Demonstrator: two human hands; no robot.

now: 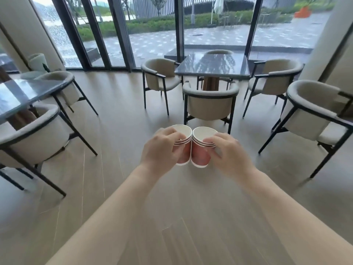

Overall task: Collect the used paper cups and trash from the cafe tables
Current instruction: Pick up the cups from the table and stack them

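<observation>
Above the wood-plank floor [172, 217], at frame centre, two bare forearms reach forward and the hands meet.

Left hand [160, 148]: fingers curled over the rim and outer wall of the left cup stack [183, 156]; firm grip, back of hand towards the camera.

Right hand [227, 152]: fingers curled likewise round the right cup stack [200, 154], fingertips [209, 140] lying on the rims.

Both stacks: paper cups, red-pink walls, white inside, white band at the base. Three nested rims are countable on each. The mouths tip up and away from the camera, the bases towards it. The two stacks are held side by side in the air, walls touching along their length, well apart from any table.

Surroundings: a dark glossy square table [212, 64] stands ahead, with beige tub chairs on dark metal legs round it; the near chair [210, 104] has its back to the camera, just beyond the cups. A second dark table [23, 92] sits at the left edge with two chairs of the same type. One more chair [313, 111] stands at the right. Behind, a dark-framed glass wall [152, 35] shows paving and hedges outside.
</observation>
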